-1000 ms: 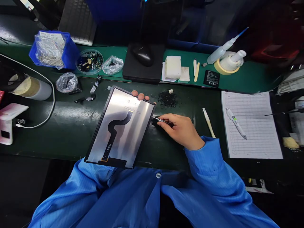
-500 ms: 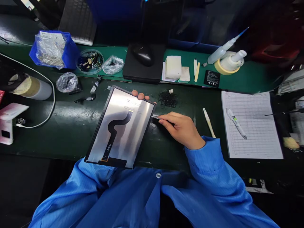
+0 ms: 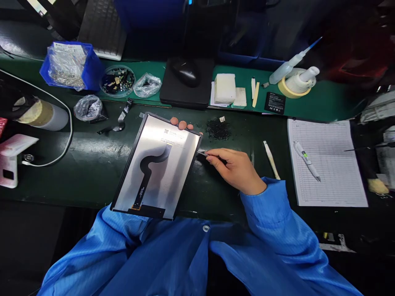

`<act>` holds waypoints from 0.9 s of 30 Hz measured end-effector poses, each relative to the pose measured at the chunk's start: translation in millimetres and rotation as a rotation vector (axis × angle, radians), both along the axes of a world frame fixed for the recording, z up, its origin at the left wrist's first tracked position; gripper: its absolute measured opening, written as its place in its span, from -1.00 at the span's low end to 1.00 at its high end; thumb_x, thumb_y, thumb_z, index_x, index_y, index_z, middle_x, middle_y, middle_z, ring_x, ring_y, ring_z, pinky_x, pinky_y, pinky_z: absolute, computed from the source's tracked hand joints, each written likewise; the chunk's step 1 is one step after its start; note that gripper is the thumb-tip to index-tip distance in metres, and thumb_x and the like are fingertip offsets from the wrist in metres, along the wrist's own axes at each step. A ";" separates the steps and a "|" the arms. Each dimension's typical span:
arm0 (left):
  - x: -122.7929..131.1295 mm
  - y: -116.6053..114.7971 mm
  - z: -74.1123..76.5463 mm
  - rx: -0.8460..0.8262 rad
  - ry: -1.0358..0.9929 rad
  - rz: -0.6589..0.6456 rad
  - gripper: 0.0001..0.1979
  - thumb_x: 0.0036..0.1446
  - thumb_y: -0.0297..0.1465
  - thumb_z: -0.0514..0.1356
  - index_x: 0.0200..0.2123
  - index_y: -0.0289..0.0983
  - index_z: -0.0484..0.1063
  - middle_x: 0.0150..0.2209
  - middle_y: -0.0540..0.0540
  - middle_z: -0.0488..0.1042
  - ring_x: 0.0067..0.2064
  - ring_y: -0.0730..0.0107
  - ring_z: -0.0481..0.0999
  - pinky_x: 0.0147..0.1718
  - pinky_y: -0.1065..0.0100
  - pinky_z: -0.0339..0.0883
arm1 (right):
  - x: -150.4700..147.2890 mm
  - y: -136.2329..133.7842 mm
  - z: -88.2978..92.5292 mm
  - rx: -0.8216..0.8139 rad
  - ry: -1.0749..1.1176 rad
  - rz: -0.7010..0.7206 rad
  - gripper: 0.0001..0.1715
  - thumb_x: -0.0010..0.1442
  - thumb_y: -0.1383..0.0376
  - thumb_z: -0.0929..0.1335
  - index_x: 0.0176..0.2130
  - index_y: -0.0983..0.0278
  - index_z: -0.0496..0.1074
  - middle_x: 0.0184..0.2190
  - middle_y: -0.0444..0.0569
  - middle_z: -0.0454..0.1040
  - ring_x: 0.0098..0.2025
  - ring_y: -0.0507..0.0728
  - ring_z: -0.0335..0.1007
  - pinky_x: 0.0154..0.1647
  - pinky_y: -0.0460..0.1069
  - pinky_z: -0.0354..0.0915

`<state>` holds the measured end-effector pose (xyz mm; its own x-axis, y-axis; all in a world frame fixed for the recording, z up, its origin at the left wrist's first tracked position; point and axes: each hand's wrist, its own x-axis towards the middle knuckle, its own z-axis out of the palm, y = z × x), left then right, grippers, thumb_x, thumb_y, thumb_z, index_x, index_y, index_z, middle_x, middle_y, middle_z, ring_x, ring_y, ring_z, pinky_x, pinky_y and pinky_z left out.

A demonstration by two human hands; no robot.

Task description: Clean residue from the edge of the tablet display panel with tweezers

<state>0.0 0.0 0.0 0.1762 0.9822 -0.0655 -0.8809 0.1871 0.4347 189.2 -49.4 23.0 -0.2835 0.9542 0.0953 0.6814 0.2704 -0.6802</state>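
Observation:
A tablet display panel [image 3: 160, 181] is held tilted above the bench, its silvery back towards me. A black flex cable [image 3: 146, 181] curves across that back. My left hand [image 3: 182, 123] grips the panel from behind; only its fingertips show over the top edge, and the rest is hidden. At the panel's right edge, my right hand [image 3: 236, 166] pinches a thin metal tool [image 3: 201, 153], its tip at or very close to that edge. I cannot make out the tool's exact kind. Beyond the right hand lies a pile of black scraps [image 3: 218, 129].
A white stick-like tool [image 3: 271, 159] lies right of my hand, near a paper sheet [image 3: 327, 189] bearing a pen [image 3: 307, 160]. Along the back stand a blue bin [image 3: 94, 68], a dish of small parts [image 3: 117, 82], a mouse [image 3: 186, 73] and tape rolls [image 3: 296, 88]. A loose flex cable [image 3: 119, 123] lies left.
The panel has tipped very slightly, so the reflections on its back have shifted and brightened. My right hand and the metal tool have barely moved.

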 end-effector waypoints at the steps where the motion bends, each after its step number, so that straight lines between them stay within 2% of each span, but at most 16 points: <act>1: 0.2 -0.4 -1.5 0.032 -0.090 -0.012 -0.30 0.14 0.27 -0.12 -0.08 -0.21 0.31 -0.14 -0.08 0.30 -0.01 0.35 0.35 0.07 0.17 0.35 | -0.1 -0.1 -0.2 -0.018 0.011 -0.015 -0.80 0.31 0.21 0.40 -0.08 0.18 0.58 -0.30 -0.08 0.64 -0.28 0.14 0.58 -0.27 0.01 0.42; 4: 0.0 -0.1 -6.0 0.074 -0.267 -0.062 -0.14 0.08 0.32 -0.40 -0.08 -0.21 0.29 -0.16 -0.10 0.28 -0.01 0.31 0.35 0.08 0.09 0.34 | -0.1 0.5 -0.1 -0.017 0.006 -0.014 -0.83 0.29 0.20 0.42 -0.12 0.17 0.58 -0.30 -0.08 0.64 -0.30 0.14 0.57 -0.29 0.01 0.42; 6: -0.5 1.0 -8.8 0.074 -0.275 -0.060 -0.11 0.09 0.30 -0.46 -0.07 -0.23 0.29 -0.16 -0.11 0.29 -0.01 0.29 0.36 0.08 0.04 0.34 | 0.1 1.0 0.9 0.012 -0.013 0.014 -0.82 0.34 0.21 0.37 -0.14 0.17 0.59 -0.26 -0.05 0.64 -0.24 0.16 0.57 -0.24 0.03 0.42; 10: -1.8 3.3 -13.6 0.116 -0.298 -0.070 -0.20 0.15 0.26 -0.35 -0.05 -0.24 0.27 -0.15 -0.11 0.31 0.00 0.29 0.37 0.09 0.05 0.35 | 0.1 0.4 1.3 -0.009 -0.004 0.008 -0.78 0.36 0.21 0.35 -0.09 0.17 0.59 -0.27 -0.06 0.65 -0.25 0.15 0.58 -0.23 0.03 0.43; 14: -2.6 4.0 -16.3 0.150 -0.318 -0.090 -0.10 -0.01 0.36 -0.32 -0.03 -0.23 0.25 -0.12 -0.11 0.30 0.03 0.27 0.36 0.12 0.05 0.36 | 0.0 0.3 -0.4 -0.023 0.016 -0.020 -0.80 0.28 0.21 0.43 -0.10 0.19 0.58 -0.29 -0.08 0.64 -0.30 0.13 0.57 -0.27 0.01 0.44; 19: -1.8 4.4 -16.7 0.153 -0.292 -0.073 -0.25 -0.04 0.24 -0.04 -0.03 -0.24 0.27 -0.13 -0.10 0.30 0.01 0.28 0.37 0.11 0.05 0.39 | 0.9 1.5 0.1 0.019 -0.026 0.029 -0.76 0.38 0.22 0.33 -0.10 0.17 0.61 -0.24 -0.03 0.65 -0.22 0.16 0.58 -0.21 0.04 0.43; 22: -1.7 4.8 -17.0 0.154 -0.284 -0.077 -0.23 -0.11 0.26 0.03 -0.04 -0.22 0.27 -0.13 -0.09 0.29 0.02 0.29 0.35 0.12 0.06 0.38 | 0.9 0.8 -0.6 -0.039 0.000 -0.004 -0.77 0.34 0.20 0.37 -0.05 0.16 0.58 -0.27 -0.07 0.65 -0.27 0.14 0.58 -0.24 0.04 0.44; 25: -2.1 3.2 -14.3 0.108 -0.259 -0.065 -0.19 -0.02 0.34 -0.18 -0.05 -0.19 0.27 -0.14 -0.10 0.27 0.01 0.30 0.34 0.10 0.07 0.36 | 0.7 0.7 -1.4 -0.061 0.013 -0.027 -0.78 0.28 0.20 0.43 -0.07 0.16 0.58 -0.29 -0.09 0.64 -0.32 0.14 0.57 -0.28 0.02 0.44; 27: -2.4 0.9 -10.8 0.091 -0.268 -0.060 -0.14 0.04 0.34 -0.34 -0.04 -0.21 0.27 -0.13 -0.11 0.28 0.01 0.30 0.34 0.11 0.05 0.35 | 0.8 1.3 -1.1 -0.023 -0.003 0.001 -0.82 0.31 0.21 0.40 -0.12 0.16 0.59 -0.25 -0.06 0.65 -0.26 0.15 0.57 -0.23 0.03 0.44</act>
<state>-2.4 0.9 -10.8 0.2336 0.9691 0.0787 -0.9550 0.2136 0.2056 190.0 -48.1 22.0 -0.2850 0.9558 0.0720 0.6832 0.2553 -0.6841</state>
